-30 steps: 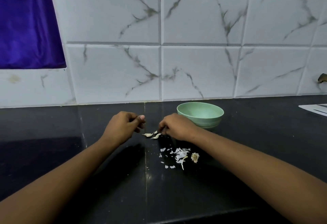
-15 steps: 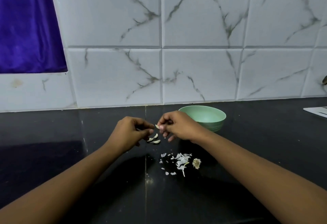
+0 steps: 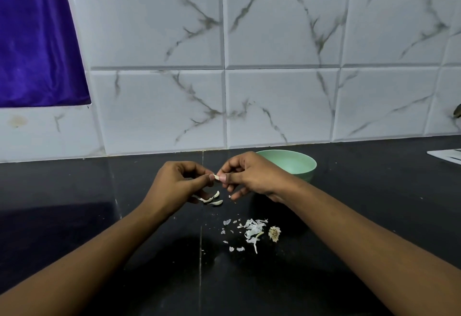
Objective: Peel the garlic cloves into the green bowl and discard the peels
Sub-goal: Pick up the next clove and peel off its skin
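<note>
Both grips had risen off the desk (image 3: 99, 216) since a second before, the right one bringing one clove up from the small cluster. Left grip (image 3: 174, 183) and right grip (image 3: 252, 176) met fingertip to fingertip, together pinching a small off-white garlic clove (image 3: 216, 177) above the desk. Two more curved cloves (image 3: 212, 199) lay just under the left grip's fingers, where they had been. Nearer the person sat a scatter of white peels (image 3: 252, 231) with a dry root stub (image 3: 274, 234) beside it. Behind the right grip, partly hidden by it, stood the green bowl (image 3: 299, 163), close to the marbled tile wall (image 3: 274, 106)
</note>
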{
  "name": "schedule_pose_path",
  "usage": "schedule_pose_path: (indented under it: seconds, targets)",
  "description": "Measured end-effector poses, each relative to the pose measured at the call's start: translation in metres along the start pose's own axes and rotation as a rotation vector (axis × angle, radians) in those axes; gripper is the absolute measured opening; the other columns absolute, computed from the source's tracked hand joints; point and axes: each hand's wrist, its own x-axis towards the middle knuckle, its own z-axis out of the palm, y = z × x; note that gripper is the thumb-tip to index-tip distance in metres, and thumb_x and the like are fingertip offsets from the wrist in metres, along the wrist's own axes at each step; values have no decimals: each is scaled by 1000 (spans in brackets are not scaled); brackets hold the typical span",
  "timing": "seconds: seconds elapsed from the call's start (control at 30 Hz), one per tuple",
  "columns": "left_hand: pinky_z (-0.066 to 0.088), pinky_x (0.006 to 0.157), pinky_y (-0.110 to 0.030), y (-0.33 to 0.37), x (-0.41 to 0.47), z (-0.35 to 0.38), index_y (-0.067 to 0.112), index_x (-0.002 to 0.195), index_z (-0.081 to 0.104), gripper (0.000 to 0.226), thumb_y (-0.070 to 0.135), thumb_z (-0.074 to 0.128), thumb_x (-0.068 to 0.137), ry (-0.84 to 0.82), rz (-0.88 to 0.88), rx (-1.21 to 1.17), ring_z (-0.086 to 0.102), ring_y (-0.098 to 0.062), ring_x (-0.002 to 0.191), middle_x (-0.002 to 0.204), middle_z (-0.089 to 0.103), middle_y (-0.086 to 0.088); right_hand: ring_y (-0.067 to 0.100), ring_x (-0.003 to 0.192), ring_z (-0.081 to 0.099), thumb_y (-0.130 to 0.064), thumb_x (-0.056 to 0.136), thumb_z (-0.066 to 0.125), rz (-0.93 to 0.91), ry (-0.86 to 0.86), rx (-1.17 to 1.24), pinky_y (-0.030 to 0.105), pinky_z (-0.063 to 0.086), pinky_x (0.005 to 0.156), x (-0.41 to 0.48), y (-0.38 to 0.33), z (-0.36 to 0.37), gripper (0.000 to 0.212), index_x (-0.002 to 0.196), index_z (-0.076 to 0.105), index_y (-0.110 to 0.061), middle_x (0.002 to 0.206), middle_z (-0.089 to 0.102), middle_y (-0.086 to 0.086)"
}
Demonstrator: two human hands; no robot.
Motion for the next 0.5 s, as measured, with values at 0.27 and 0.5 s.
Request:
schedule_pose_path:
  seconds: [0.27, 0.5]
  targets:
    - [49, 46, -20, 3, -1, 1, 7, 76, 69, 15, 4, 61, 88, -11, -96, -71, 68, -18, 54, 67, 71, -4, 3, 60, 60, -10, 88, 64, -172, 89, -361, 25, 58, 63, -2, -4, 1, 5, 91, 68, -11, 69, 62, -6]
    - [51, 49, -22, 4, 0, 4, 7, 73, 67, 20, 5, 55, 89, 1, -244, -193, 66, -13, 51, 63, 69, -2, 10, 77, 65, -14, 85, 67, -445, 176, -716, 23, 48, 73, -4, -4, 5, 12, 95, 72, -10, 85, 73, 3]
